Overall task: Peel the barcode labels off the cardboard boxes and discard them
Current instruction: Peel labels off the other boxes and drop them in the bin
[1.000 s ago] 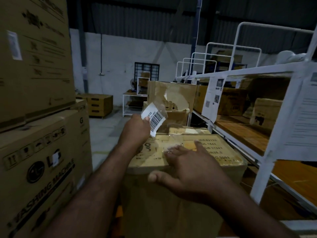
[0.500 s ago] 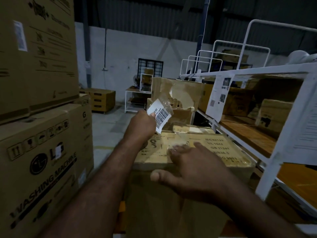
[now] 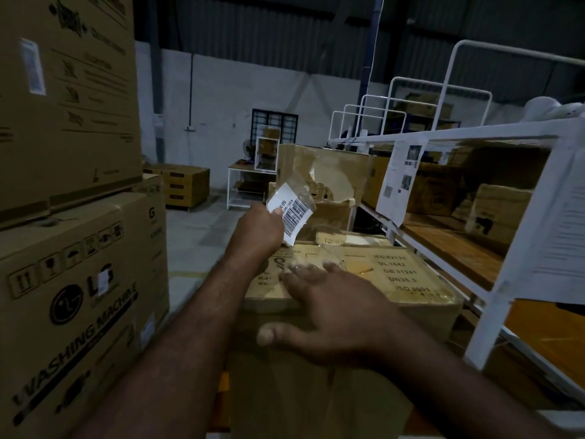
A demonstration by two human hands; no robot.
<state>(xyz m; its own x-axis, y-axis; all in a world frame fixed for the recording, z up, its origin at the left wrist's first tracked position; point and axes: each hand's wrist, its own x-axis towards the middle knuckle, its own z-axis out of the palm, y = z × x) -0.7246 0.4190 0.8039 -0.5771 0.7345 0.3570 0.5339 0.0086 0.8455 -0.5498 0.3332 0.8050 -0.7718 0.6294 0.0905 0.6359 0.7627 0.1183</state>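
Though pinching peeled barcode label [image 3: 292, 213] in left hand [image 3: 256, 231] above cardboard box [image 3: 411, 280], yet to discard; bracing box with flat, straight-fingered right hand [image 3: 332, 308]; leaving stacked-carton label [image 3: 31, 66] unpeeled.

Small print on barcode label [image 3: 292, 213] illegible; washing-machine box [image 3: 79, 296] partly beyond left edge

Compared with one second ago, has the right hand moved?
Yes. The right hand has drawn back leftward, away from the printed codes on the cardboard box.
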